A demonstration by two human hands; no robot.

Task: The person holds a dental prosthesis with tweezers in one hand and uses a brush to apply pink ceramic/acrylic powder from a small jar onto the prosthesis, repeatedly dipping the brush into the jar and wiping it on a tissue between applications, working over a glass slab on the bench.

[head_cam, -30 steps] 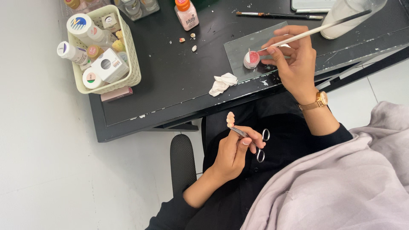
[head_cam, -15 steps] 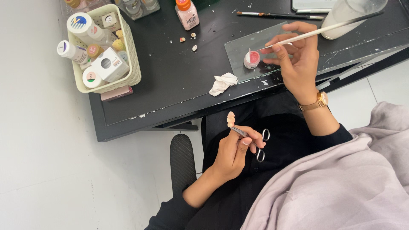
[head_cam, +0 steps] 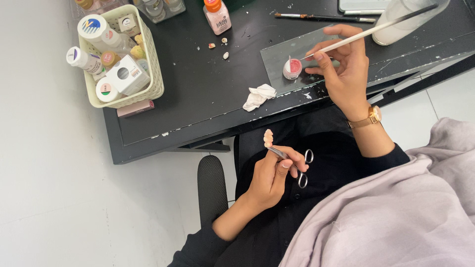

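My left hand (head_cam: 273,177) grips metal scissor-handled forceps (head_cam: 292,160) over my lap, below the desk edge. Their tip clamps a small pale pink dental piece (head_cam: 268,138), held upright. My right hand (head_cam: 341,69) is over the black desk (head_cam: 198,99) and pinches a long thin white-handled brush (head_cam: 368,32). The brush tip sits at a small round pot of pink paste (head_cam: 292,68) standing on a grey glass slab (head_cam: 292,54).
A cream basket (head_cam: 151,84) of bottles and jars stands at the desk's left. A crumpled white tissue (head_cam: 259,96) lies near the front edge. A pink bottle with an orange cap (head_cam: 217,15), a spare brush (head_cam: 324,18) and a white cup (head_cam: 405,20) stand behind.
My right hand has shifted the brush tip slightly at the pink pot. My left hand with the forceps stays still.
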